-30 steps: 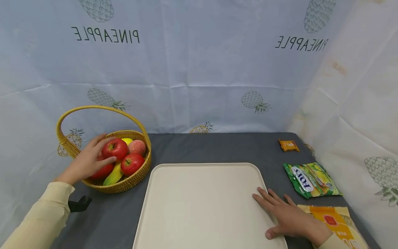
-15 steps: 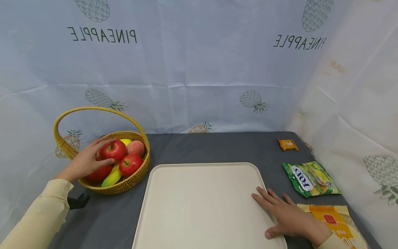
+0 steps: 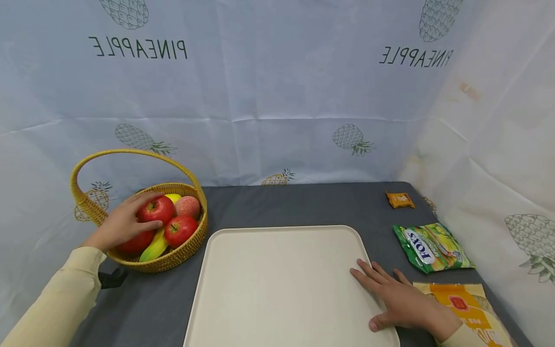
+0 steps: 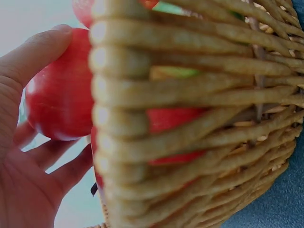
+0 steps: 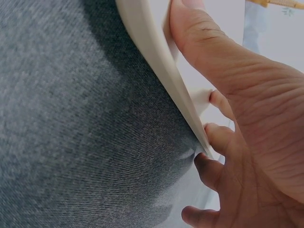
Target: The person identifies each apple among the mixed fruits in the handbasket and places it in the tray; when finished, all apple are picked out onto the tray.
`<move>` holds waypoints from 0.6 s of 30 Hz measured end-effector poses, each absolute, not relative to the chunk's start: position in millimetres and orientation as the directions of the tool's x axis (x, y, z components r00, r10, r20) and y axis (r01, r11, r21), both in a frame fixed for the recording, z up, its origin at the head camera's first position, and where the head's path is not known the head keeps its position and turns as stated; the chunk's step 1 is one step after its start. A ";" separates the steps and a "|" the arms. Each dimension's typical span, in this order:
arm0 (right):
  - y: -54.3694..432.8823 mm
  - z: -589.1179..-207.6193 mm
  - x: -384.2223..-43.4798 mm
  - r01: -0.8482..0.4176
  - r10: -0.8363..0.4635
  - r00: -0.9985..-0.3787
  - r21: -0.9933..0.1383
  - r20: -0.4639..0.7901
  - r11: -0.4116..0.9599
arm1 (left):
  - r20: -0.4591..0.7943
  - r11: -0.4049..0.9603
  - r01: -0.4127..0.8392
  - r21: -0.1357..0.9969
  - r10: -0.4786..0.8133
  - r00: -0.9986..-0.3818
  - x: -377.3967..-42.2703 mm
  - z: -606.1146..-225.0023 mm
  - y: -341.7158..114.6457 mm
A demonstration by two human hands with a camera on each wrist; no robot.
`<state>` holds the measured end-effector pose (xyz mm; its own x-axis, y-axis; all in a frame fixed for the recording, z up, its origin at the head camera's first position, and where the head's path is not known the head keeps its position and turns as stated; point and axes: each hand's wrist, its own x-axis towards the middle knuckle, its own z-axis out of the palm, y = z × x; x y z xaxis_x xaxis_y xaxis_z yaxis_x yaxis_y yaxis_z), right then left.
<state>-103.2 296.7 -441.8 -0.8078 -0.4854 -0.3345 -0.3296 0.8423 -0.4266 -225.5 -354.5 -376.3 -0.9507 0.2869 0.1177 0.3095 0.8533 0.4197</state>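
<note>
- Clearly, the left grip (image 3: 122, 220) curls partway closed around the upper red apple (image 3: 158, 210).
- That apple tops the other fruit (image 3: 180, 231) in the wicker basket (image 3: 175, 260).
- The right grip (image 3: 399, 300) is spread wide, touching the tray (image 3: 282, 284).

Basket (image 3: 191, 246) left of tray (image 3: 277, 284), fruit (image 3: 181, 231) in basket; bags (image 3: 435, 248) right of tray, packet (image 3: 401, 200) behind bags.

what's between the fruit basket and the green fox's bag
In the head view, the cream tray fills most of the stretch between basket and bag, with some dark grey tabletop showing on either side.
</note>
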 end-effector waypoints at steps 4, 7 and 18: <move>296.6 -442.4 -103.3 -0.316 -0.474 -0.812 -0.427 -0.341 0.847 | 0.123 0.852 0.313 0.419 0.288 -0.950 -225.8 -376.8 -353.1; 296.3 -441.6 -102.1 -0.323 -0.480 -0.811 -0.427 -0.336 0.845 | 0.139 0.853 0.317 0.413 0.286 -0.948 -226.0 -378.0 -353.2; 295.8 -440.7 -100.8 -0.326 -0.479 -0.812 -0.422 -0.333 0.846 | 0.174 0.845 0.314 0.432 0.264 -0.949 -220.7 -379.4 -351.7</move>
<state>-100.8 295.8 -440.7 -0.8119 -0.4793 -0.3334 -0.3260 0.8459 -0.4222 -220.7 -351.7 -379.4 -0.9488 0.2640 0.1738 0.3143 0.8455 0.4317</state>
